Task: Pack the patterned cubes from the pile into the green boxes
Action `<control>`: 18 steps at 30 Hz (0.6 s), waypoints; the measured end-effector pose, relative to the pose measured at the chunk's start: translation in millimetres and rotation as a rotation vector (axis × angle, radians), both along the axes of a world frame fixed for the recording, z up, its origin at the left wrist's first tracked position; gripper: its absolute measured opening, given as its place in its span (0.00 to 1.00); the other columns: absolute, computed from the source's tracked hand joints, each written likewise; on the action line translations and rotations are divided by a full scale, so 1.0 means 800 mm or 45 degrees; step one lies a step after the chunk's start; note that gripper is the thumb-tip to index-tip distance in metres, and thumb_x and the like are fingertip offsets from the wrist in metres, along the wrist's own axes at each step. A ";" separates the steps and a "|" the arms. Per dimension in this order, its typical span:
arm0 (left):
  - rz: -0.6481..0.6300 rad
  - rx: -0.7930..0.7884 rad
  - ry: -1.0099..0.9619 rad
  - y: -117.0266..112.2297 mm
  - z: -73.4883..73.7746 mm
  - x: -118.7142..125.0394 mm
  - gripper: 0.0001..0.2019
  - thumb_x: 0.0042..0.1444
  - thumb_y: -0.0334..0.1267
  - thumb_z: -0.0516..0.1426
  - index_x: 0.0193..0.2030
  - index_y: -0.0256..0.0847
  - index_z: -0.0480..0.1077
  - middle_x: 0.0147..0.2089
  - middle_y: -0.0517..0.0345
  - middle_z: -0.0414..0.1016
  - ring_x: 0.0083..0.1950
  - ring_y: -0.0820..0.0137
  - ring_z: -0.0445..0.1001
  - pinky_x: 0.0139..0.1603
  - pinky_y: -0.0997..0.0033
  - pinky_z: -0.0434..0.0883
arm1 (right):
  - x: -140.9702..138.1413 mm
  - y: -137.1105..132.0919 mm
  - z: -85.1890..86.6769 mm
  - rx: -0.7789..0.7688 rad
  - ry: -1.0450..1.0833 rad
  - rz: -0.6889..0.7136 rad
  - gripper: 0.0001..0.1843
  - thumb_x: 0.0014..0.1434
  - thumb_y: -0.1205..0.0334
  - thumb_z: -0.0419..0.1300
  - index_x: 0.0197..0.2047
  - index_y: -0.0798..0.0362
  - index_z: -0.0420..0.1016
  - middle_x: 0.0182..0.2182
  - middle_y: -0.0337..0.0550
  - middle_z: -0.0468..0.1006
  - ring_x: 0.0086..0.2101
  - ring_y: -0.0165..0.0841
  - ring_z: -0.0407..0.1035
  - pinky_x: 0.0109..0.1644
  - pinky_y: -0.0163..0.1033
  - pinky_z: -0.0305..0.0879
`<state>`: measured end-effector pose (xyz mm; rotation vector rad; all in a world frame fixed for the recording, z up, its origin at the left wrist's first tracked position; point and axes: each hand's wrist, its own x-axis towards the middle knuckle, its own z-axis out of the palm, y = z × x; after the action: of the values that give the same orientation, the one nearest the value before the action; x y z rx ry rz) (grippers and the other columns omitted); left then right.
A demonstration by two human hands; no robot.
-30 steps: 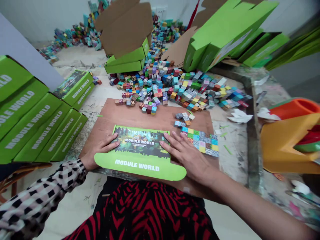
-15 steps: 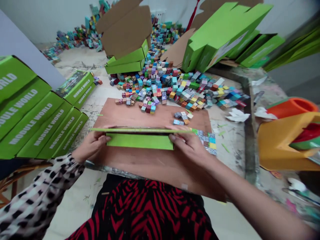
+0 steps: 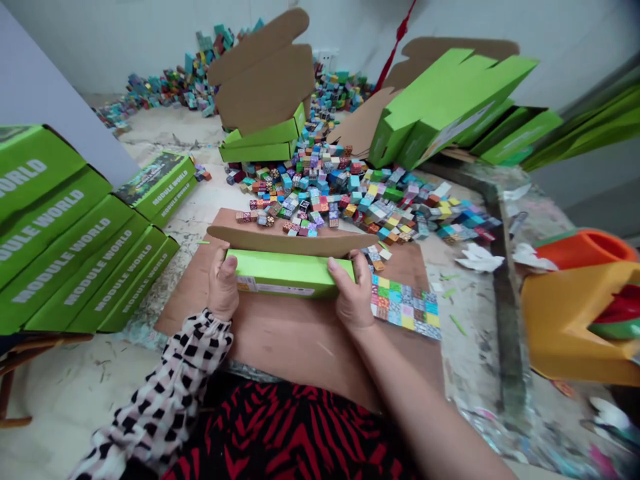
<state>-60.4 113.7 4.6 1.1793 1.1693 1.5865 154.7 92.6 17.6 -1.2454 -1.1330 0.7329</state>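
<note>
Between my two hands a green cardboard box (image 3: 293,267) is held over the brown board (image 3: 295,340), its brown flap standing up behind it. A white label shows on the side facing me. My left hand (image 3: 223,283) grips the box's left end, thumb near the top edge. At the right end my right hand (image 3: 351,287) is closed on it with the thumb on top. Just right of that hand lies a flat sheet of patterned, coloured cubes (image 3: 407,308). A few loose cubes (image 3: 375,257) sit behind it. The inside of the box is hidden.
A heap of small coloured cubes (image 3: 320,173) spreads behind the board. Stacked green boxes (image 3: 75,247) stand at the left. Opened green boxes (image 3: 445,113) lean at the back right. A metal ledge (image 3: 510,300) and a yellow container (image 3: 575,327) are on the right.
The box has turned in my hands: its labelled side now shows and the flap stands upright behind it. Both my hands have shifted grip on the ends. The camera view has tilted slightly.
</note>
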 end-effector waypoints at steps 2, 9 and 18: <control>0.031 0.007 -0.035 -0.004 -0.002 0.003 0.28 0.54 0.62 0.54 0.54 0.44 0.65 0.55 0.55 0.73 0.56 0.61 0.72 0.53 0.65 0.72 | -0.003 -0.001 -0.002 0.009 -0.019 -0.041 0.16 0.56 0.47 0.59 0.38 0.51 0.67 0.34 0.38 0.71 0.37 0.35 0.67 0.43 0.40 0.64; -0.101 -0.090 0.045 -0.005 0.004 -0.024 0.30 0.49 0.64 0.58 0.51 0.44 0.67 0.54 0.54 0.74 0.56 0.59 0.72 0.51 0.64 0.73 | 0.007 0.000 -0.001 -0.094 0.199 0.080 0.25 0.49 0.44 0.63 0.44 0.50 0.65 0.43 0.44 0.74 0.43 0.39 0.69 0.48 0.44 0.66; 0.097 0.001 -0.010 0.000 0.030 0.004 0.25 0.58 0.59 0.53 0.51 0.40 0.68 0.49 0.53 0.77 0.57 0.58 0.72 0.52 0.63 0.73 | -0.007 0.011 -0.012 -0.004 0.244 -0.118 0.19 0.55 0.44 0.59 0.36 0.51 0.65 0.33 0.40 0.71 0.34 0.34 0.68 0.42 0.41 0.66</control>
<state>-57.6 113.4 28.3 1.1400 1.2215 1.6473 149.3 101.4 7.7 -1.1946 -0.9128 0.7668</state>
